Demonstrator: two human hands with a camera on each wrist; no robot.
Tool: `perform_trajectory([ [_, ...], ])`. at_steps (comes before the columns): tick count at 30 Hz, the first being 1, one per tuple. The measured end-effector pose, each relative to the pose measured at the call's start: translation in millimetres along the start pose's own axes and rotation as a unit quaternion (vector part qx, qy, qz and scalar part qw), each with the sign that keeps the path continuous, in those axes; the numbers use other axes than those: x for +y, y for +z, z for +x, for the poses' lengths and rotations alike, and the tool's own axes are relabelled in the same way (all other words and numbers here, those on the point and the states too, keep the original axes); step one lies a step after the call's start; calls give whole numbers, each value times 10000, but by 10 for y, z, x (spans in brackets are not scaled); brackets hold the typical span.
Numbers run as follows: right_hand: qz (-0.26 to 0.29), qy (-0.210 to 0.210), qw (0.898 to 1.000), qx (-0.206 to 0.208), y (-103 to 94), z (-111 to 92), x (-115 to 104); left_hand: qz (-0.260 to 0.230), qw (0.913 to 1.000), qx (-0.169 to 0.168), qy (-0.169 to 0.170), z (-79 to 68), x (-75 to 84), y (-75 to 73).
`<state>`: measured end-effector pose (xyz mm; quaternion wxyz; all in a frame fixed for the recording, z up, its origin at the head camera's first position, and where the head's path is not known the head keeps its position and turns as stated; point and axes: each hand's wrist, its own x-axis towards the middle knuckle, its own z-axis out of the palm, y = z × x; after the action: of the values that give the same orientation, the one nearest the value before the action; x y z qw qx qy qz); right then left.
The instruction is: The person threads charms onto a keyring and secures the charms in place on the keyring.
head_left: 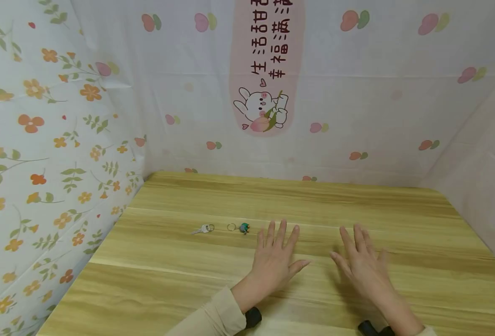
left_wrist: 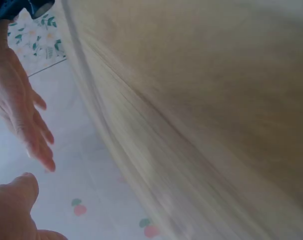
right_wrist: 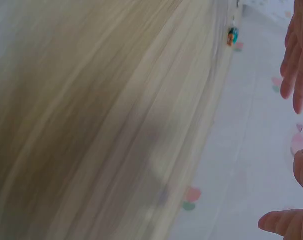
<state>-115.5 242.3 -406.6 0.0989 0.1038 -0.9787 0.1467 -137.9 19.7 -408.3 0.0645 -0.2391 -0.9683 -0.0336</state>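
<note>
In the head view my left hand (head_left: pixel 271 265) is held over the middle of the wooden table, palm down, with fingers spread and nothing in its grasp. To its right, my right hand (head_left: pixel 366 270) hovers with straight, slightly blurred fingers and holds nothing. Left of the left hand lies a keychain with a small teal-and-grey charm (head_left: pixel 243 228) and a thin metal ring (head_left: pixel 231 227). Farther left is a silver key (head_left: pixel 202 229) on its own small ring. The charm shows teal and orange near the table's far edge in the right wrist view.
The wood-grain table (head_left: pixel 167 270) ends at a white curtain (head_left: pixel 188 102) printed with fruit, a rabbit and lettering. A flower-patterned cloth (head_left: pixel 41 154) hangs along the left side. A dark wrist strap (head_left: pixel 253 317) shows at the left wrist, another at the right.
</note>
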Motion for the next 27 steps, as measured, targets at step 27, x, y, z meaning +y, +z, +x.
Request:
perform_trajectory([
  [27, 1361, -1416, 9805, 115, 640, 968, -1240, -1350, 9820, 264, -1292, -311, -1951, -87],
])
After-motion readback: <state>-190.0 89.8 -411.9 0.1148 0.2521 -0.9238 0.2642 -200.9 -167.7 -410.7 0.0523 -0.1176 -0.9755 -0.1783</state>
